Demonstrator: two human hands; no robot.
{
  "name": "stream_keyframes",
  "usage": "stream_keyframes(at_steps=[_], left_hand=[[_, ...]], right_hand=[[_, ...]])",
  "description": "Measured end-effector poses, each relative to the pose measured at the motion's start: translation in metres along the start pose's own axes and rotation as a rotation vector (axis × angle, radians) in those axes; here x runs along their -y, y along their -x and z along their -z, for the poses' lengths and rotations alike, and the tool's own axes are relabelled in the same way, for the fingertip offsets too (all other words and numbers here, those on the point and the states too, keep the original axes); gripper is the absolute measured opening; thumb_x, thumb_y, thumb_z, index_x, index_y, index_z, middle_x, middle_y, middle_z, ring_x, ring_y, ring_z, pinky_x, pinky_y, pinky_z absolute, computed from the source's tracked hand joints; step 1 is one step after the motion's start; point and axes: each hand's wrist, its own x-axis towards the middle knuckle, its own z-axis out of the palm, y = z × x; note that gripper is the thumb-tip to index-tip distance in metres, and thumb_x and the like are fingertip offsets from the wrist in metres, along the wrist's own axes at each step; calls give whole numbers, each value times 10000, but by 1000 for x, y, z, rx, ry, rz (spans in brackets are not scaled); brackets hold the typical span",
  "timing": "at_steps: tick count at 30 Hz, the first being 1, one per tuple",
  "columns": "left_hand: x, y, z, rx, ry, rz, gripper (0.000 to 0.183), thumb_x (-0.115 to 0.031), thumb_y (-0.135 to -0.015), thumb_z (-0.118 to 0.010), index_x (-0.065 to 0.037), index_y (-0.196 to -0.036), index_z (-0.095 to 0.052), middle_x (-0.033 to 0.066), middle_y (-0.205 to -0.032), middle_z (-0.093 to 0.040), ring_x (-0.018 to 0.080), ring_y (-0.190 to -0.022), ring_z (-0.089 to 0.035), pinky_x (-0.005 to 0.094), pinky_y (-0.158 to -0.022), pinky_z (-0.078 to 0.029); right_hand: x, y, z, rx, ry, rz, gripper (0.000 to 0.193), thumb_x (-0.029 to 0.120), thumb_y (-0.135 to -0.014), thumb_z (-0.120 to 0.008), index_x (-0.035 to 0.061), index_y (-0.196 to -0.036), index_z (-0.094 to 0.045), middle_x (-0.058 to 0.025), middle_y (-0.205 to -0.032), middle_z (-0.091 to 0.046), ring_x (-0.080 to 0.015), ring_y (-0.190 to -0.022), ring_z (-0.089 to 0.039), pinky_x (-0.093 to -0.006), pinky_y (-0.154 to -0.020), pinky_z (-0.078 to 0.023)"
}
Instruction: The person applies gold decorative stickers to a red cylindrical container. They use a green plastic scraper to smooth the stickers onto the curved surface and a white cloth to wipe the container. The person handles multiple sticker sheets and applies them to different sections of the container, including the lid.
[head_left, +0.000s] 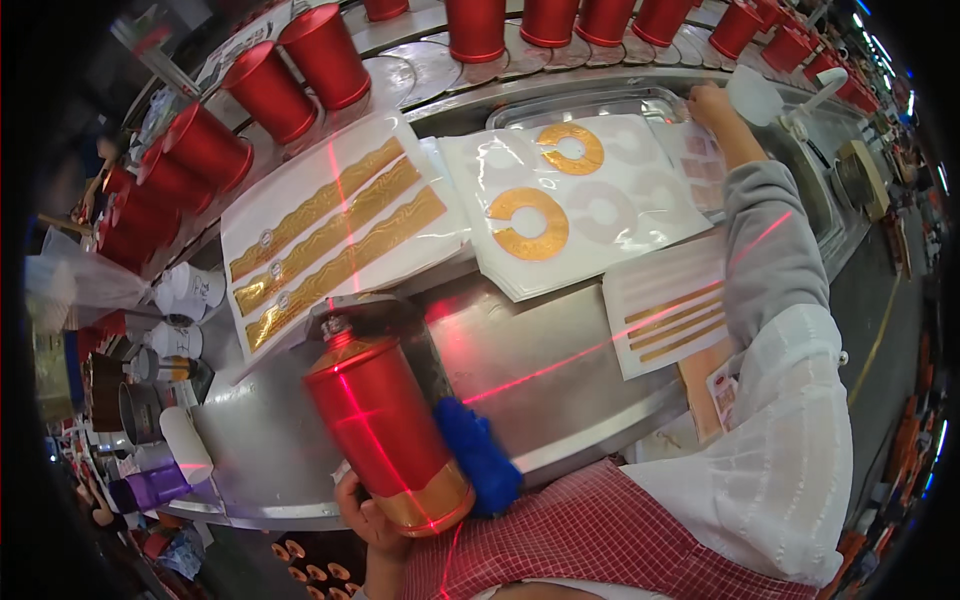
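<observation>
A red metal bottle (pixel 375 425) with a gold band round its base leans to the left in front of me. My left hand (pixel 370 515) is closed round its lower end; the far fingers are hidden behind it. A blue fuzzy pad (pixel 478 455) touches the bottle's right side. Stretched out to the far right, my right hand (pixel 712 105) has its fingers curled beside a small sheet of pale rectangular labels (pixel 700 165). What those fingers hold, if anything, cannot be made out. Left of it lies a stack of sheets with gold ring labels (pixel 530 222).
Wavy gold strip labels lie on a sheet (pixel 330 215) at the left. Thin gold strips are on another sheet (pixel 665 310). Several red cups (pixel 335 60) stand along the conveyor (pixel 430 75) behind. White pots (pixel 190 290) crowd the left side. Red laser lines cross the metal table (pixel 530 350).
</observation>
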Motion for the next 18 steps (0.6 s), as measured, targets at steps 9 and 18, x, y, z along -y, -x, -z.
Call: stream_keyframes(at_steps=[9, 18], left_hand=[[-9, -14, -3, 7, 32, -178, 686, -569, -963, -360, 57, -1199, -515, 213, -1205, -551, 352, -1164, -502, 450, -1021, -354], [-40, -27, 10, 87, -483, -540, 767, -404, -796, -712, 61, -1338, -433, 228, -1250, -539, 417, -1170, -489, 560, -1044, -295]], right_hand=[[127, 69, 148, -164, -517, 290, 147, 143, -821, -628, 0, -853, -629, -143, -1062, -597, -298, -969, -585, -374, -841, -467], [291, 282, 275, -167, -1434, 521, 54, 52, -832, -638, 5, -823, -611, -109, -1167, -579, -129, -905, -530, -259, -817, -419]])
